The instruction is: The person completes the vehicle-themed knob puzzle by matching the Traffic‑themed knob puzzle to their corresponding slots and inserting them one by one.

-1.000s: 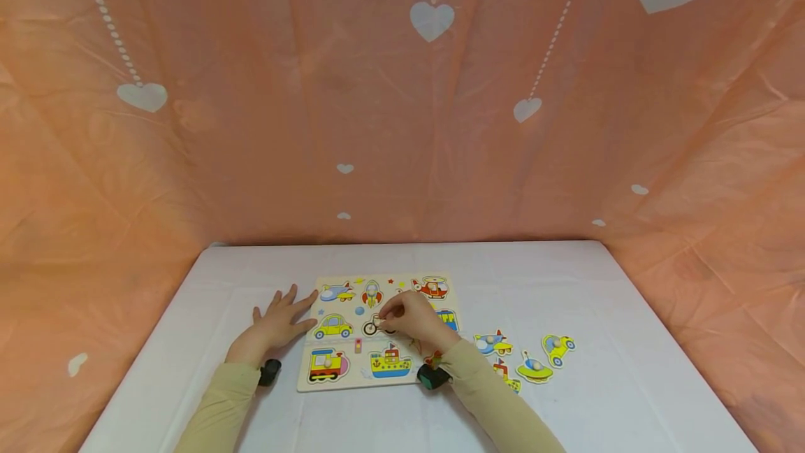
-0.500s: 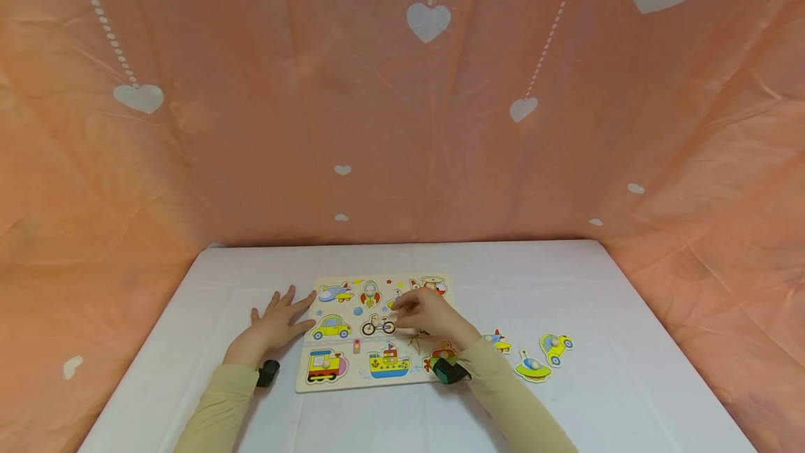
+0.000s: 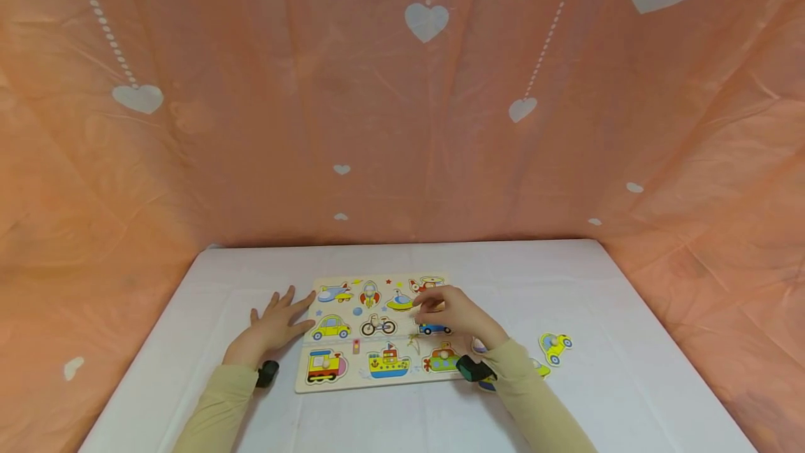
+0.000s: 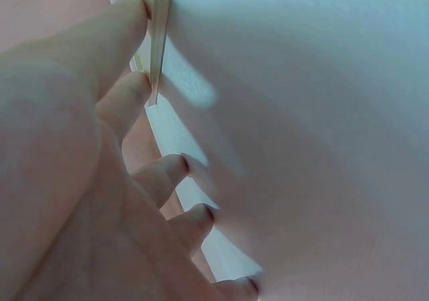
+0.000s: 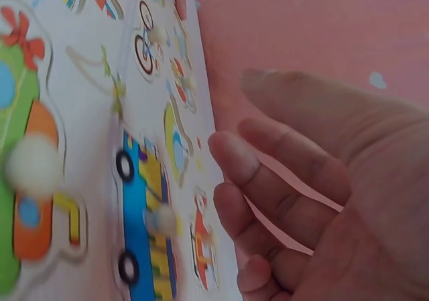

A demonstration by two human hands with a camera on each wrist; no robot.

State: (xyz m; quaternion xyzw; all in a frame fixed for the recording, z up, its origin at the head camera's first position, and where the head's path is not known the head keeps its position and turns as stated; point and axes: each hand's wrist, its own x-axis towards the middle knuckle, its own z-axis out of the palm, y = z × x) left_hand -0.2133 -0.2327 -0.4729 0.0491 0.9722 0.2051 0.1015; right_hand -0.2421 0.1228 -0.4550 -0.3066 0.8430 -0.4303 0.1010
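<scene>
Right of the left grip point(image 3: 270, 327): a yellow car point(image 3: 331, 328) with blue windows and a yellow, red, blue and pink train point(image 3: 317, 369). Under the right grip point(image 3: 455, 310): a blue bus point(image 5: 141, 237) with yellow panels. To its left: a yellow saucer point(image 3: 399, 303) with a blue dome. Between the grips: a cream board point(image 3: 356, 374). Beyond both: orange-pink cloth point(image 3: 428, 159) with white hearts point(image 3: 426, 22). The 2 sleeves point(image 3: 214, 404) are beige.

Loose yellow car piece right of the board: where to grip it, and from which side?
Probably best by the pale knob on its upper face, pinched from straight above between thumb and fingertips. The yellow car piece lies flat on the table and looks thin, so its edges offer little to grip, while the knob appears to stand up.
</scene>
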